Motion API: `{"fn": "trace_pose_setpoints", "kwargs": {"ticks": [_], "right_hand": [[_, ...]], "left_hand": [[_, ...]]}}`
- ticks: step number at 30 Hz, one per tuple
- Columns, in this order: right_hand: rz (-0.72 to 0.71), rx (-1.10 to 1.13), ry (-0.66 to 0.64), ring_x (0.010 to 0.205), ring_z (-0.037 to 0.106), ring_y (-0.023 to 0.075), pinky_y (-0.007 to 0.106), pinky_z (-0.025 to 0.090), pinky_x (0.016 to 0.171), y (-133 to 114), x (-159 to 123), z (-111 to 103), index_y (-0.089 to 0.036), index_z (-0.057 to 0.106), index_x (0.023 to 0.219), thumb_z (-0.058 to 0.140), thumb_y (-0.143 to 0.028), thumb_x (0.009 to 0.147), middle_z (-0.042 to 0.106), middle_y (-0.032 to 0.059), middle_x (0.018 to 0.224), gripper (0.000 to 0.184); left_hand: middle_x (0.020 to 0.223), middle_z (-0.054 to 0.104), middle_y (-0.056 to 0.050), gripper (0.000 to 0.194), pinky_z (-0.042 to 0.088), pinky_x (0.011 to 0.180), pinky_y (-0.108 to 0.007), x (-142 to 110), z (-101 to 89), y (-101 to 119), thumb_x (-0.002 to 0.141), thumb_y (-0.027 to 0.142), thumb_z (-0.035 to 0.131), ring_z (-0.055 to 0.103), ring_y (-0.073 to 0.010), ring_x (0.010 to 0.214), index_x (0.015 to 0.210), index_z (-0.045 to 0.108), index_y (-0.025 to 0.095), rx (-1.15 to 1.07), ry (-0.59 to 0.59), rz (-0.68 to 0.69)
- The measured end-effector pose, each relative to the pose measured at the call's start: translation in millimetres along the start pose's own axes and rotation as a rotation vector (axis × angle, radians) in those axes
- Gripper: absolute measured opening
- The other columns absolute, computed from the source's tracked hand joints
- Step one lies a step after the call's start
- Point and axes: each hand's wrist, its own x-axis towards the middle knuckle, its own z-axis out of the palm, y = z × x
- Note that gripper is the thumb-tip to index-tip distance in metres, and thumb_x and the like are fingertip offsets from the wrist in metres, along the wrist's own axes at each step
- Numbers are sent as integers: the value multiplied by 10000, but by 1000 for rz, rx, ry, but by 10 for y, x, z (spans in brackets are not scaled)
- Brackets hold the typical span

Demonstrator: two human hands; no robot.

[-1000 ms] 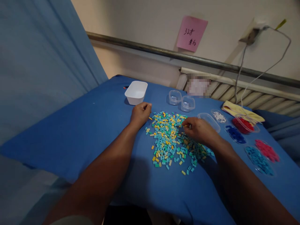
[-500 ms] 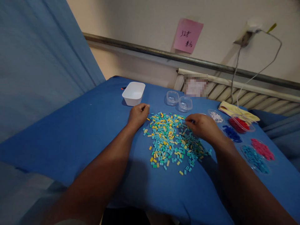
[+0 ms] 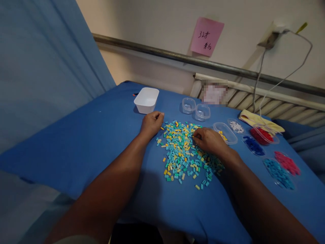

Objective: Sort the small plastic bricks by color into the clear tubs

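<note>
Where bricks (image 3: 177,145) end, blue cloth (image 3: 101,145) spreads leftward.
I see left hand (image 3: 151,123) curled, right hand (image 3: 209,140) near-pinched; contents I can't tell.

Location type: an indoor room, appearing to be serving as an improvised workroom; the exact kind is not showing clearly. A blue curtain (image 3: 50,67) is hanging at the left of the frame. A metal pipe (image 3: 152,50) is crossing the wall (image 3: 152,20) above a radiator (image 3: 243,95), right. A handwritten pink note (image 3: 207,36) is sticking there, upper centre. Blue cloth (image 3: 76,142) is covering the worktop.
</note>
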Motion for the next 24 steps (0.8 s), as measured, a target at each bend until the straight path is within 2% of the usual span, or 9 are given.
{"fn": "trace_pose_setpoints", "kwargs": {"ticks": [4, 7, 12, 15, 17, 21, 24], "right_hand": [[-18, -2, 10, 968, 709, 236, 298, 424, 734, -73, -5, 5, -249, 812, 1073, 622, -328, 1011, 807, 78, 1080, 215], [-10, 0, 34, 928, 712, 226, 302, 418, 726, -33, -14, -69, -232, 800, 1017, 589, -283, 1004, 812, 71, 1037, 217], [106, -31, 218, 857, 728, 237, 325, 434, 723, 411, -121, -361, -223, 795, 1062, 568, -329, 1001, 833, 81, 1017, 257], [226, -140, 232, 897, 752, 276, 347, 453, 729, 691, -223, -474, -217, 806, 1058, 588, -333, 989, 840, 106, 1010, 256], [244, -161, 224, 940, 764, 294, 359, 481, 760, 757, -259, -486, -212, 814, 1107, 589, -346, 1000, 846, 113, 1053, 283], [125, -85, 234, 1034, 773, 283, 348, 520, 855, 558, -139, -404, -227, 815, 1222, 554, -327, 1035, 846, 98, 1160, 336], [92, -56, 131, 1062, 770, 259, 319, 511, 880, 305, 109, -297, -241, 810, 1252, 543, -274, 1034, 841, 81, 1211, 346]], "left_hand": [[702, 724, -13, 386, 438, 666, -310, 5, 1, -6, 999, 471, 593, 645, -196, 683, 736, 706, 213, 13, -6, 5], [698, 719, -9, 383, 437, 664, -309, 5, -3, -10, 999, 474, 588, 649, -198, 687, 748, 710, 213, 15, -9, 1], [700, 717, -6, 380, 428, 655, -310, 1, -4, -8, 1000, 469, 592, 637, -192, 665, 743, 704, 214, -8, -6, 15], [684, 703, -6, 386, 418, 657, -311, 3, -2, -8, 1001, 459, 586, 634, -190, 667, 723, 694, 213, 1, -3, 25], [683, 701, -7, 390, 417, 658, -310, 7, 0, -12, 1001, 462, 585, 635, -191, 672, 721, 693, 213, 12, -4, 23], [684, 703, -9, 392, 421, 657, -309, 15, 5, -27, 1001, 475, 586, 633, -193, 674, 724, 691, 217, 18, -9, 23], [687, 710, -14, 387, 426, 655, -309, 15, 8, -36, 998, 481, 586, 636, -198, 679, 734, 695, 220, 3, -16, 12]]}}
